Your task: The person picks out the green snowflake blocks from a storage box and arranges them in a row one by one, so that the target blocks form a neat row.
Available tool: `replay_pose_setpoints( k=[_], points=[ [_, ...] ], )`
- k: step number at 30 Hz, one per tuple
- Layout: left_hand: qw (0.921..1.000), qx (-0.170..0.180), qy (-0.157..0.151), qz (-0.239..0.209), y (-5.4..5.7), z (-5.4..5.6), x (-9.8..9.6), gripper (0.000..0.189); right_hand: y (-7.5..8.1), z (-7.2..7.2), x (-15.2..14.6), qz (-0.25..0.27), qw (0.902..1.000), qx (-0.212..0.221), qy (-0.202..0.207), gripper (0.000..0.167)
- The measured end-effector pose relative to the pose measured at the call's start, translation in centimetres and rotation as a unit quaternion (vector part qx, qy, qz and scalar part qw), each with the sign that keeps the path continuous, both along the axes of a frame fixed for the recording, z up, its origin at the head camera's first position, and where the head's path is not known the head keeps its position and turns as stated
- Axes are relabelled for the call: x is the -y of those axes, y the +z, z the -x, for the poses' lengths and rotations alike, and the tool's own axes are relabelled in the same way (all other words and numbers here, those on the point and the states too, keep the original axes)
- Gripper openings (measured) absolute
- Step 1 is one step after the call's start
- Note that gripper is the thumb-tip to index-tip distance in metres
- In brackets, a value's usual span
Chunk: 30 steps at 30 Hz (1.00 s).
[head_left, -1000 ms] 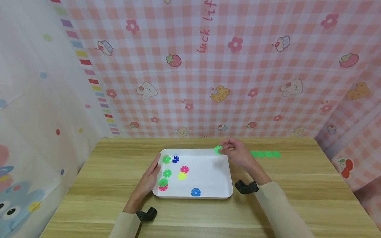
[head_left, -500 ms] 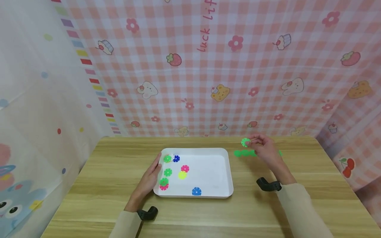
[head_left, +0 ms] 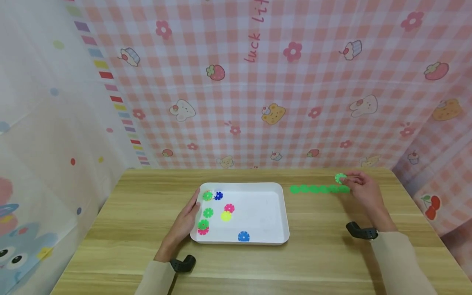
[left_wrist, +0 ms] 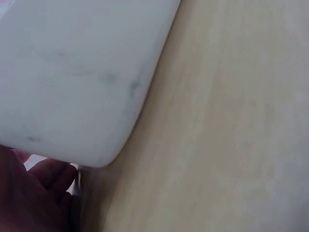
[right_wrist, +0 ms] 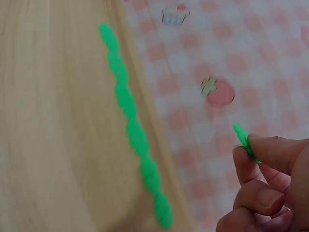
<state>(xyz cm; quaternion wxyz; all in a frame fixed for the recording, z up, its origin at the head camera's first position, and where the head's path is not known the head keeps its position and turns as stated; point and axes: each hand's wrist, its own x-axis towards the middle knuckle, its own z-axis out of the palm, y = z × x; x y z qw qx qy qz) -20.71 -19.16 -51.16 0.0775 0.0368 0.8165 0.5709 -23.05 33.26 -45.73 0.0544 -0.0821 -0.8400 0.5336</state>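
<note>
Head view: my right hand point(head_left: 366, 196) pinched a green disc point(head_left: 339, 178) near the green row point(head_left: 314, 189), left hand point(head_left: 185, 221) gripped the tray point(head_left: 259, 217), and light edge-pressure seemed best!

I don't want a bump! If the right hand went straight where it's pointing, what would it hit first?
Probably the checked cloth behind the table, past the green disc the right hand pinches; depth is hard to judge.

The person's right hand point(head_left: 365, 193) has carried its green disc point(head_left: 339, 178) rightward, from over the far rim of the white tray point(head_left: 262, 205) to near the right end of the green row point(head_left: 314, 189). The row's left and middle discs, partly covered earlier, now show. The sleeve point(head_left: 400, 256) has shifted right too.
</note>
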Motion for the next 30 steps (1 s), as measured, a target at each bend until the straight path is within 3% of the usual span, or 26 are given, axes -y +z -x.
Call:
replay_pose_setpoints(
  k=[6,10,15,28,30],
  points=[
    [1.0000,0.002,0.000,-0.002,0.0,0.0,0.0,0.052,-1.8,0.2,-1.5,0.040,0.9963,0.009,-0.076,0.025],
    [0.9999,0.006,-0.003,-0.010,0.0,0.0,-0.1,0.053,-2.9,0.5,-2.3,0.069,0.9866,0.021,-0.146,0.015],
    [0.9999,0.005,-0.007,-0.014,0.0,0.0,-0.2,0.053,-4.1,0.7,-2.9,0.075,0.9760,0.031,-0.202,0.010],
    [0.9999,0.012,0.005,-0.010,0.0,-0.1,-0.1,0.052,-5.0,1.3,-2.4,-0.036,0.9763,0.021,-0.212,0.026],
    [0.9997,0.019,0.004,-0.012,1.0,-0.5,-0.3,0.052,-5.0,1.3,-2.3,-0.044,0.9758,0.016,-0.214,0.027]
  ],
)
